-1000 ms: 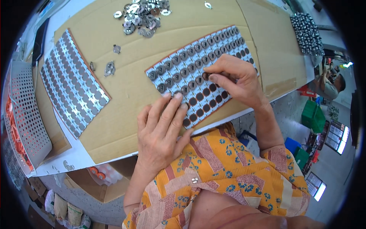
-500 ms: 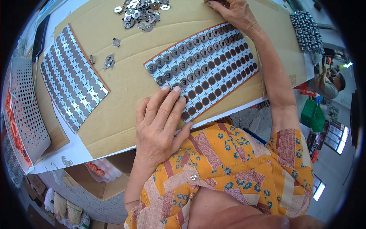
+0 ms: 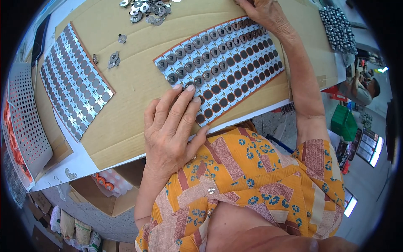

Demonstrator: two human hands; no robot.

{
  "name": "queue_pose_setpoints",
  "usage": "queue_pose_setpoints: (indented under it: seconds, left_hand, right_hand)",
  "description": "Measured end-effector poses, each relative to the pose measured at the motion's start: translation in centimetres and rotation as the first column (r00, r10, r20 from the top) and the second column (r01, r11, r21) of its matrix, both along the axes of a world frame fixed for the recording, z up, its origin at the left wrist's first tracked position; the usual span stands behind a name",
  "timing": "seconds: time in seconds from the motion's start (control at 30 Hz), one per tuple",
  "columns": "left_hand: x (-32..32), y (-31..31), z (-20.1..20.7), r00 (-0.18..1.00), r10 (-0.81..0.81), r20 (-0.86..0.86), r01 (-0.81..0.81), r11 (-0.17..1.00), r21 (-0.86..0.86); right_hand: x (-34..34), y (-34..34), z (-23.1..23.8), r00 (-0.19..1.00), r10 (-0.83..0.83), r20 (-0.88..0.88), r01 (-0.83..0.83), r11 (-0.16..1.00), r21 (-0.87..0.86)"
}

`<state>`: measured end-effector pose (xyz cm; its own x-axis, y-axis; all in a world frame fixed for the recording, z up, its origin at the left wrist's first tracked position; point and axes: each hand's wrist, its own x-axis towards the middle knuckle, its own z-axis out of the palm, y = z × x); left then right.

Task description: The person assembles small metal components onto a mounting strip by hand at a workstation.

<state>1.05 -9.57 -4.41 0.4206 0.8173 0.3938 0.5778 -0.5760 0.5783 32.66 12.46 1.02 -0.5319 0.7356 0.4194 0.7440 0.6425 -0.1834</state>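
A panel of small circuit boards [image 3: 235, 75] with rows of dark round pads lies tilted on cardboard. Small grey metal discs with tabs [image 3: 191, 64] sit on the pads of its far rows; the near rows show bare pads. My left hand [image 3: 170, 132] rests at the panel's near left corner, fingers stretched out, fingertips touching a disc in the third row. Above the far right corner is my right hand [image 3: 266, 17], its fingers curled and partly cut off by the top edge; whatever they hold is hidden. A pile of loose metal discs [image 3: 149, 10] lies at the far side.
A second panel [image 3: 75, 84] lies at the left, a few loose discs [image 3: 113, 60] beside it. A white perforated basket [image 3: 31, 109] with red things stands at the far left. At the far right lies a heap of shiny dark parts [image 3: 337, 29]. Beyond, a person [image 3: 363, 90] sits.
The view has shifted slightly, so the panels and the pile appear higher and further left. My left hand stays at the same corner; my right hand stays near the top edge, its fingertips more cut off.
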Motion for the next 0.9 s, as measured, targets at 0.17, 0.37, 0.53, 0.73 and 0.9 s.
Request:
queue_pose_setpoints:
  seconds: [0.17, 0.37, 0.53, 0.73, 0.9]
  left_hand:
    - [0.1, -0.1, -0.2, 1.0, 0.014, -0.01, -0.014, 1.0, -0.003]
    - [0.3, 0.2, -0.3, 1.0, 0.006, -0.014, -0.006, 1.0, 0.011]
    - [0.4, 0.2, -0.4, 1.0, 0.0, -0.019, 0.0, 1.0, 0.011]
    - [0.1, 0.3, -0.3, 1.0, -0.002, -0.008, 0.002, 1.0, 0.012]
    - [-0.7, 0.0, -0.4, 1.0, 0.013, -0.005, -0.012, 1.0, 0.016]
  right_hand:
    - [-1.8, -5.1, 0.2, 0.976, -0.179, -0.125, 0.159, 0.975, -0.157]
    - [-3.1, -12.8, -0.9, 0.871, -0.303, -0.386, -0.024, 0.759, -0.651]
    - [-3.3, -14.5, -2.6, 0.872, -0.286, -0.396, 0.04, 0.849, -0.526]
    - [-4.2, -15.0, -3.2, 0.854, -0.316, -0.414, 0.099, 0.879, -0.467]
    - [-4.9, -14.8, -3.2, 0.87, -0.257, -0.421, 0.061, 0.903, -0.426]
